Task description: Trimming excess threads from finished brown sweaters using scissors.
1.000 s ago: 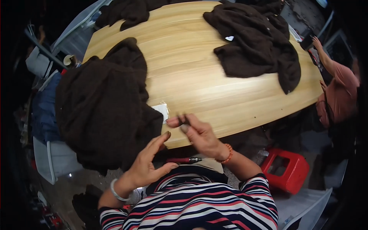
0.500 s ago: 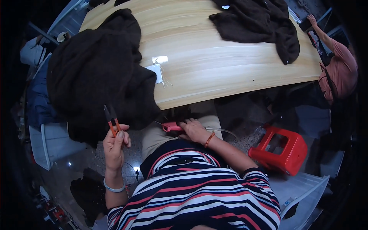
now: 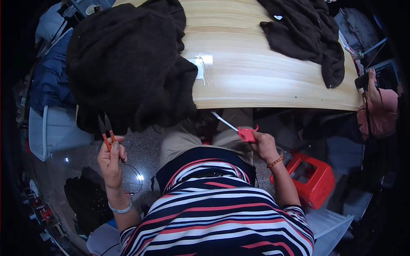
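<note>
My left hand point(image 3: 112, 164), raised beside the dark garment, is closed on thread snips point(image 3: 107, 133) with orange handles. Their two dark blades point up and stand apart, near the lower edge of the dark brown fuzzy garment point(image 3: 128, 59). That garment lies bunched over the table's left part and hangs off its near edge. Above my right thigh, my right hand point(image 3: 265, 148) grips a pink tagging gun point(image 3: 246, 135). A thin white strip point(image 3: 225, 121) extends from the gun toward the table edge. My fingers hide much of its handle.
On the wood-grain table point(image 3: 247, 85) lie a small white card point(image 3: 199, 69) with clear film and fine threads. Another dark garment point(image 3: 307, 34) lies at the far right. A red plastic stool point(image 3: 314, 181) is at my right, with a person point(image 3: 382, 111) beyond. Pale bins point(image 3: 64, 130) stand left.
My right hand has lifted the tagging gun off my lap and moved right, turning it so the white strip points up-left. The left hand moved slightly left with the snips. The view has shifted.
</note>
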Motion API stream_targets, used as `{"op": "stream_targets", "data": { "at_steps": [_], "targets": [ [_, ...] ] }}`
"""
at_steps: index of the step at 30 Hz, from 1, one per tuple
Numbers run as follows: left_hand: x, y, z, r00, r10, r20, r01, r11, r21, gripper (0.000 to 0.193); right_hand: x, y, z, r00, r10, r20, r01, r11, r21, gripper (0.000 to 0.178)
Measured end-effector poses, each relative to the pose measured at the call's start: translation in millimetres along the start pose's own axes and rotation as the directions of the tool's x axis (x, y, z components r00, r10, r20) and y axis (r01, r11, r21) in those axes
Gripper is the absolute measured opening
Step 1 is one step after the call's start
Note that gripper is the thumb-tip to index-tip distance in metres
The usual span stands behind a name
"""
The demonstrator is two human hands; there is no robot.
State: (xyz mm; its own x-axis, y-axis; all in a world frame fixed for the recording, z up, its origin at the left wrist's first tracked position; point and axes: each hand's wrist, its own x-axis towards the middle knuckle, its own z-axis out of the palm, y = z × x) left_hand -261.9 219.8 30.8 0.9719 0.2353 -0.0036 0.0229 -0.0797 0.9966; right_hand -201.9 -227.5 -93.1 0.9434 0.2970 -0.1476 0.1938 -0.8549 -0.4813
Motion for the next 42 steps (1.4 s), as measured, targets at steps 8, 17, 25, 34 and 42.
{"op": "stream_targets", "data": {
  "at_steps": [8, 17, 25, 34, 42],
  "targets": [
    [20, -4, 18, 0.993, 0.04, 0.111, -0.049, 0.996, 0.08, 0.024, -35, 43, -61, 0.927, 0.102, -0.361, -0.109, 0.994, 0.001, 0.029],
    [33, 12, 1, 0.992, 0.114, -0.057, -0.113, 0.993, 0.032, 0.033, -15, 36, -62, 0.936, 0.061, -0.346, -0.076, 0.997, -0.028, 0.027],
    [115, 28, -84, 0.869, 0.23, -0.439, -0.218, 0.973, 0.079, 0.031, 31, 8, -97, 0.877, -0.071, -0.475, 0.074, 0.997, -0.014, 0.039],
    [348, 62, -185, 0.922, 0.113, -0.371, -0.009, 0.963, 0.27, 0.028, 137, -1, -94, 0.851, -0.023, -0.524, -0.004, 0.999, -0.05, 0.016],
    [523, 91, -170, 0.96, 0.264, -0.091, 0.005, 0.311, 0.95, 0.024, 178, -33, -92, 0.915, 0.162, -0.37, -0.129, 0.985, 0.113, 0.032]
  ]
}}
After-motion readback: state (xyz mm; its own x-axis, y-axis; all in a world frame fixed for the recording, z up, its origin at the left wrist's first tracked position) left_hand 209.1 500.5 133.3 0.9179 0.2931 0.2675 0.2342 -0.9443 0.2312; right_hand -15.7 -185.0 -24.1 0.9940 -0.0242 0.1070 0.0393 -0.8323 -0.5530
